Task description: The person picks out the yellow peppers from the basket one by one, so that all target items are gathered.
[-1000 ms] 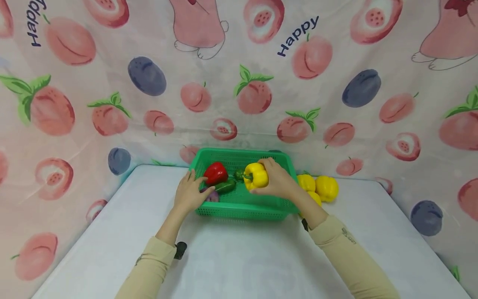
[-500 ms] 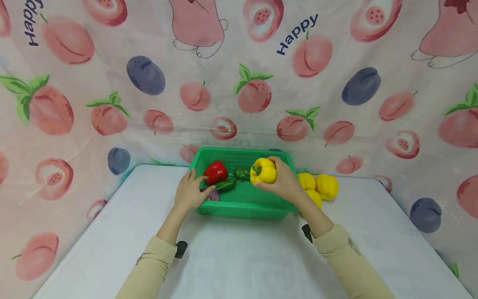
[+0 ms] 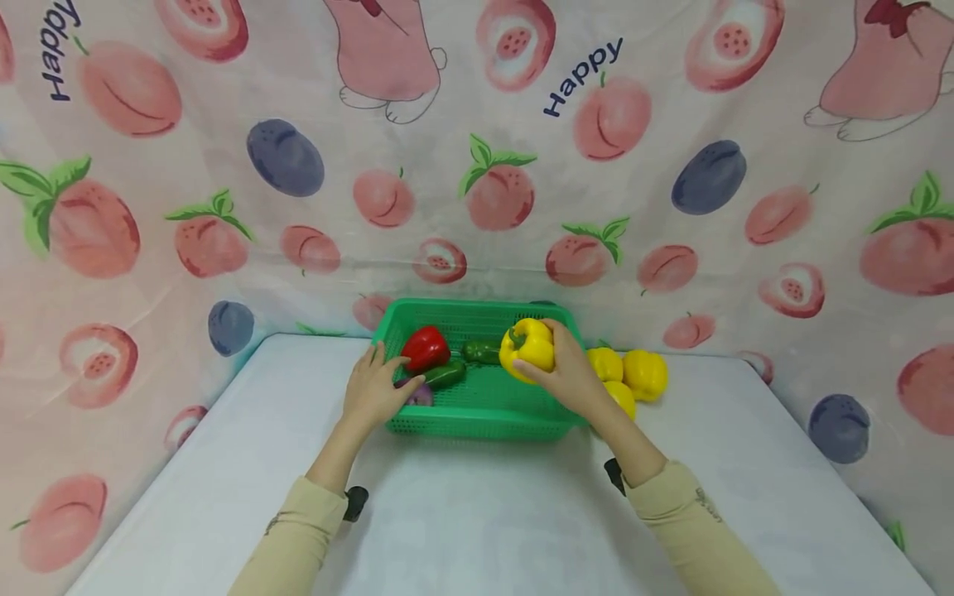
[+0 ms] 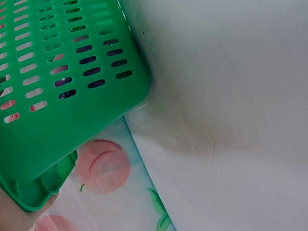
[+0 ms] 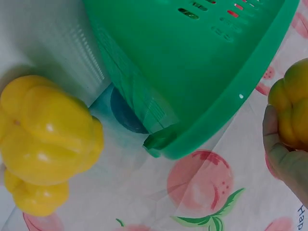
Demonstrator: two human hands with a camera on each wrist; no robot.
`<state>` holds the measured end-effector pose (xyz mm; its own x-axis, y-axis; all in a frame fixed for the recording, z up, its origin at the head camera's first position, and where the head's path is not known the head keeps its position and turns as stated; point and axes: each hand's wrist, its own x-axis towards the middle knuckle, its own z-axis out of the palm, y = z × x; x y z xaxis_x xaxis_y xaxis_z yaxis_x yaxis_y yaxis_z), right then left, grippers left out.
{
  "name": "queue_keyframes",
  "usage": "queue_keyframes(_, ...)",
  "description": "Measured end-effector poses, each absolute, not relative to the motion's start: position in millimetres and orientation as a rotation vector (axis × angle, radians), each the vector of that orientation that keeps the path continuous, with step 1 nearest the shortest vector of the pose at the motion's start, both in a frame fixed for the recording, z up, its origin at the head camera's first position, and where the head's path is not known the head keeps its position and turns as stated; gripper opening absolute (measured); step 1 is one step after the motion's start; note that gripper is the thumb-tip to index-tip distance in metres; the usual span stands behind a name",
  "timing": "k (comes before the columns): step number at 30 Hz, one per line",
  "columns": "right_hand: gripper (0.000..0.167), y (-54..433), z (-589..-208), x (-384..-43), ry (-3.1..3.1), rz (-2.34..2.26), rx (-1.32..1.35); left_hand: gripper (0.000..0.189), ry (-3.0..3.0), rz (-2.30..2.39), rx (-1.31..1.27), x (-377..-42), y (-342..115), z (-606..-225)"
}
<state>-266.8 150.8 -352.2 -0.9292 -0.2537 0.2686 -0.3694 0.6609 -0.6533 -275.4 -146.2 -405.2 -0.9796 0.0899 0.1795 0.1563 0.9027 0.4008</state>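
Observation:
A green plastic basket (image 3: 477, 422) stands at the back middle of the table. My left hand (image 3: 373, 389) holds its left rim, thumb on the inner side; in the left wrist view, part of that hand (image 4: 19, 214) shows at the rim. My right hand (image 3: 566, 368) grips a yellow bell pepper (image 3: 531, 352) over the basket's right part, stem facing left. That pepper (image 5: 293, 106) is partly cut off in the right wrist view. Inside the basket lie a red bell pepper (image 3: 426, 349), a cucumber-like green vegetable (image 3: 445, 375), another dark green vegetable (image 3: 481, 351) and a purple vegetable (image 3: 421, 395).
Several yellow bell peppers (image 3: 645, 375) cluster just right of the basket; some (image 5: 50, 130) show large in the right wrist view. A fruit-printed cloth (image 3: 462, 165) hangs behind the white table (image 3: 492, 513).
My right hand has drawn the yellow bell pepper a little to the right, uncovering more of the dark green vegetable. My left hand keeps its place at the rim. The head view has shifted slightly.

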Motion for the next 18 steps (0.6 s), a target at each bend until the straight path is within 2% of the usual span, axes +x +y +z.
queue_keyframes(6,0.079,152,-353,-255,-2.761,1.089,0.545,0.060,-2.926,-0.636,-0.197,-277,-148,-404)
queue_keyframes(18,0.084,162,-346,-234,-2.793,1.074,0.537,0.059,-2.952,-0.616,-0.199,-278,-147,-404)
